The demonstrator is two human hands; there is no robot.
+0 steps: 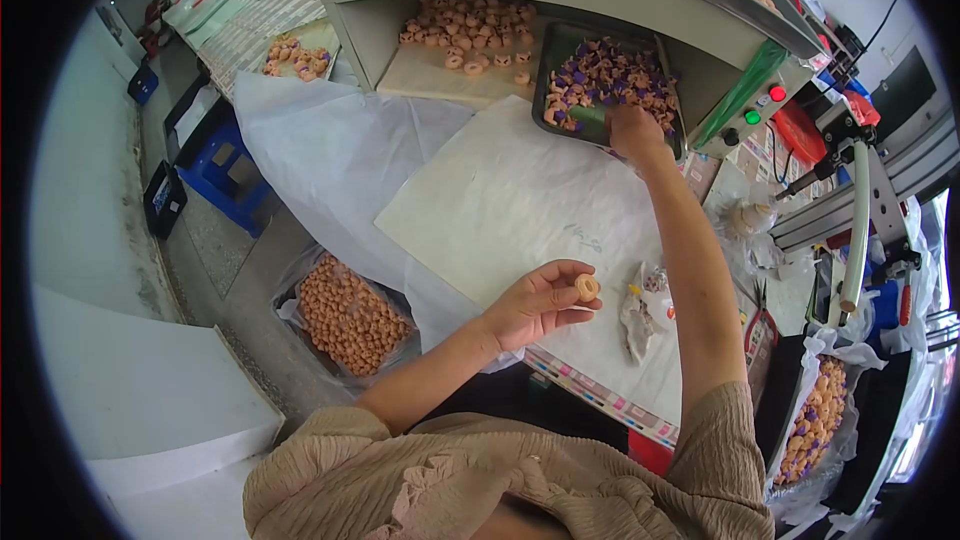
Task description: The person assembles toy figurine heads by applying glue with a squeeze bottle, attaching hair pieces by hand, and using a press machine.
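My left hand [548,302] is raised over the front of the white-covered table, its thumb and fingers pinching a small peach-coloured ring-shaped piece [587,288]. Farther off, my right hand [637,132] reaches down at the near edge of a dark tray [548,90]. Small peach-and-purple pieces [625,75] fill much of that tray. The fingers of my right hand look bunched together, and their tips are mostly hidden by the back of the hand. Anything between them cannot be made out.
Inside the grey machine housing [365,40], many small peach pieces [470,30] stand on a board. A bag of similar pieces [350,315] sits low on the left, and a lined box of pieces [815,420] on the right. Red-handled pliers [762,310] lie near a metal-framed device [870,190].
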